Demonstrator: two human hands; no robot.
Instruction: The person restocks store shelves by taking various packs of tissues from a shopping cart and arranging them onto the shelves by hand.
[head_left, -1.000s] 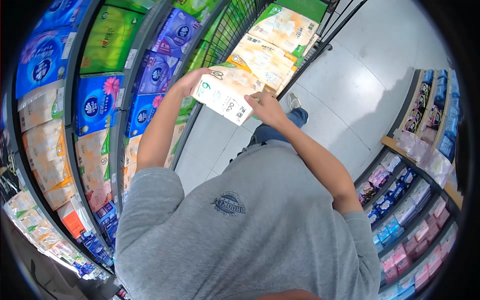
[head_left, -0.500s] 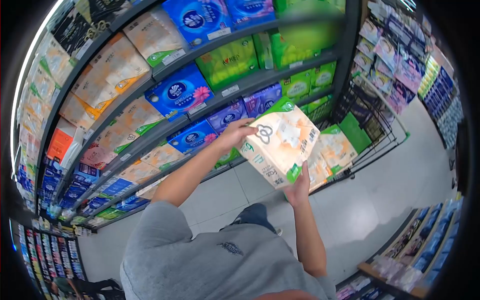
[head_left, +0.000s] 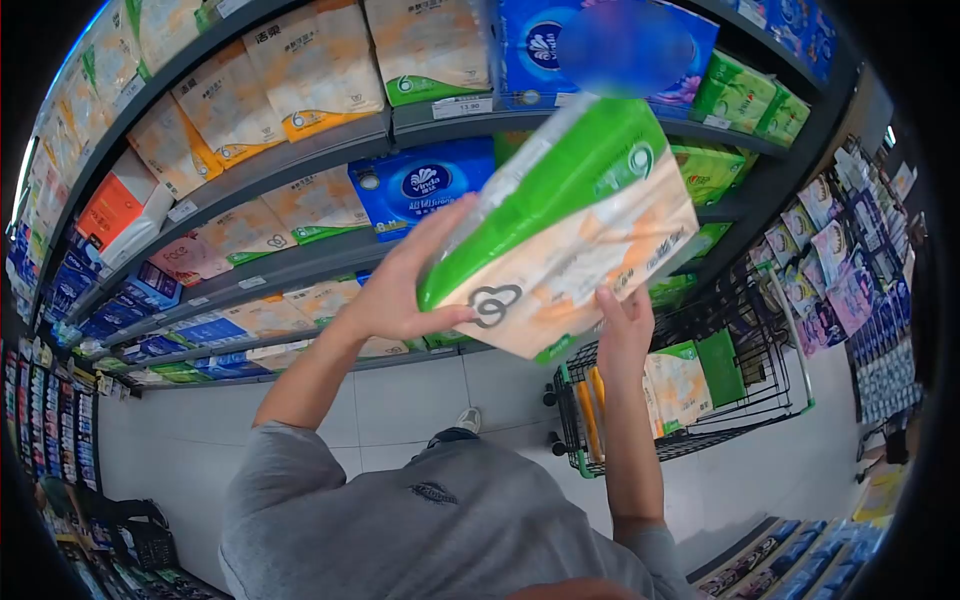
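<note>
Left hand point(head_left: 395, 290) grasps cream-and-green six-pack tissues point(head_left: 590, 240) by end; right hand point(head_left: 626, 340) grips lower edge. Matching tissue packs point(head_left: 680, 385) inside shopping cart point(head_left: 811, 406); held pack outside cart.

Glossy, creased plastic film is being displayed by the tissue pack point(head_left: 590, 250), and smooth dark metal wire by the shopping cart point(head_left: 690, 452). Matt grey cloth is being shown in the T-shirt point(head_left: 440, 545), while light is being reflected softly by the smooth floor tiles point(head_left: 408, 415).
</note>
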